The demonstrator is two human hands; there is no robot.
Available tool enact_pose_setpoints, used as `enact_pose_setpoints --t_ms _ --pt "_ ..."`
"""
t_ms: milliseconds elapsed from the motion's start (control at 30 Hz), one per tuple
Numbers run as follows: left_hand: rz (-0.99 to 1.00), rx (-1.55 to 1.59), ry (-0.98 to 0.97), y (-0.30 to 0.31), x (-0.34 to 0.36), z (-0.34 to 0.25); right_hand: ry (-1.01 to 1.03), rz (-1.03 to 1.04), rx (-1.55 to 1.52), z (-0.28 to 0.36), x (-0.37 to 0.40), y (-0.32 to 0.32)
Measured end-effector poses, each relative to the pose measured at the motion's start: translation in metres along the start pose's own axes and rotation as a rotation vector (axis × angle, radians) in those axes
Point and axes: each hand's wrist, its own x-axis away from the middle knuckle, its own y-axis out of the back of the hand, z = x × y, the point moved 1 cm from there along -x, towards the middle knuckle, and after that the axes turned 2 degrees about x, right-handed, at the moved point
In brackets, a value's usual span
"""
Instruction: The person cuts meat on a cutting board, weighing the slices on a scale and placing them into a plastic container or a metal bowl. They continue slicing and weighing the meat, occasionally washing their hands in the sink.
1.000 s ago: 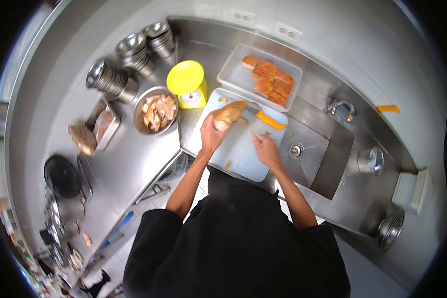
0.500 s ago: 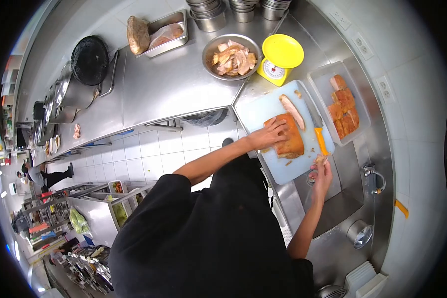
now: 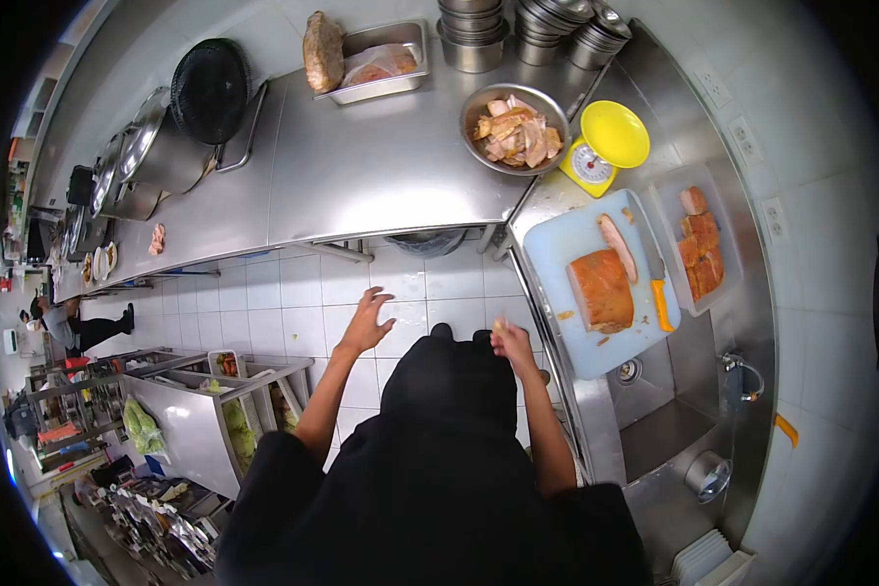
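My left hand (image 3: 367,324) is over the tiled floor, fingers spread, holding nothing. My right hand (image 3: 514,348) is closed near the counter's front edge, with a small tan scrap of meat (image 3: 499,324) pinched at its fingertips. To its right, a block of roasted pork (image 3: 601,291) lies on the pale blue cutting board (image 3: 563,342). Beyond the block is a cut slice (image 3: 616,246). The orange-handled knife (image 3: 660,305) rests along the board's right side, and crumbs are scattered around. Neither hand touches the board.
Sliced meat fills a steel bowl (image 3: 471,151) beside a yellow scale (image 3: 617,137). A plastic tub (image 3: 728,210) holds browned pieces. The sink (image 3: 669,435) lies at right; stacked steel pots (image 3: 474,49) and a metal tray (image 3: 376,90) line the back. Another person (image 3: 63,322) stands far left.
My left hand has left the pork block and moved left, opening. My right hand has swung left from the board's edge with the small scrap. The view has shifted; the knife stays on the board.
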Motion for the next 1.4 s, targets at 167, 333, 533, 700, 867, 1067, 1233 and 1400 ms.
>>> enact_pose_setpoints --t_ms 167,333,533,700,867,1067,1233,1400 --pt "-0.067 0.124 0.155 0.032 0.068 0.029 0.144 0.147 0.085 0.064 -0.139 -0.095" --pt "-0.069 0.077 0.196 0.026 0.1 0.051 0.48 0.028 0.91 0.041 -0.242 -0.155" --pt "0.051 0.215 0.127 0.005 0.05 0.037 0.442 0.176 0.653 0.014 -0.099 -0.118" --pt "0.229 0.315 -0.079 -0.024 -0.026 -0.039 0.247 0.093 0.049 0.012 0.078 0.027" --pt "0.304 0.4 -0.209 -0.063 -0.083 -0.158 0.466 -0.52 -0.226 0.051 0.198 0.225" --pt "0.457 0.568 -0.353 -0.136 -0.115 -0.332 0.483 -1.04 -0.663 0.025 0.189 0.476" --pt "0.668 0.587 -0.507 -0.175 -0.103 -0.467 0.482 -1.115 -1.08 0.028 0.158 0.6" --pt "0.858 0.66 -0.544 -0.219 -0.094 -0.568 0.91 -1.125 -1.289 0.024 0.156 0.589"
